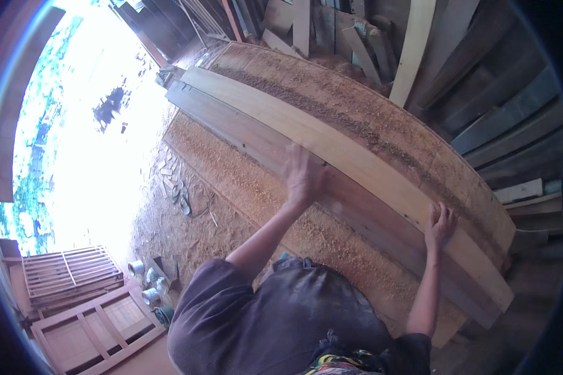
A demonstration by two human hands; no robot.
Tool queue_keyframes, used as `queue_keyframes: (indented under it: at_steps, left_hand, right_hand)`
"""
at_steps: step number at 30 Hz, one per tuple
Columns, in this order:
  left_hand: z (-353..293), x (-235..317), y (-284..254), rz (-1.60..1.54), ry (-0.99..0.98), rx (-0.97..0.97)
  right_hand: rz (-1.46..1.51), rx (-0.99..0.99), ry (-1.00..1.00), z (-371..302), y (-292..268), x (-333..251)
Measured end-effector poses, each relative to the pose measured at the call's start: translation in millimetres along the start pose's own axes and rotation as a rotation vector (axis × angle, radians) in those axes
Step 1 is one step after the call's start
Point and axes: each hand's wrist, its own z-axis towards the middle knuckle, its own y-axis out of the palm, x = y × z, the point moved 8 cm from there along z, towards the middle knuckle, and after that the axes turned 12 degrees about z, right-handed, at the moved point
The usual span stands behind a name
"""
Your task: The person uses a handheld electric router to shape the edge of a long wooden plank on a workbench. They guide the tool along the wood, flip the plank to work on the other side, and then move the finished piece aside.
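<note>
Two long wooden planks lie side by side across a sawdust-covered workbench, one a pale yellow plank and the other a reddish-brown plank on my side of it. My left hand, slightly blurred, rests on the brown plank with its fingers stretched toward the seam between the two. Farther right, my right hand touches the pale plank, its fingers apart and a little bent. Neither hand is wrapped around anything. The undersides of both planks are hidden.
Wood shavings cover the workbench on both sides of the planks. Boards lean along the far right wall. Slatted wooden panels, a wooden frame and several cans stand at the lower left. Sandals lie on the ground.
</note>
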Motion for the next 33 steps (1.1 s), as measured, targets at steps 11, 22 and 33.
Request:
queue_keyframes:
  at_steps: [11,22,33]
  left_hand:
    - [-16.4,-68.9,13.1,-0.372,-0.547,0.265]
    - [53.6,-128.8,57.6,0.174,-0.205,0.134]
    - [92.8,-137.8,25.1,0.146,-0.290,0.157]
  right_hand:
    - [0.061,0.147,0.091,3.6,-7.7,63.8]
    - [0.604,0.090,0.524,-22.5,61.9,69.2]
    - [0.412,0.723,0.192,-75.5,-47.6,16.7]
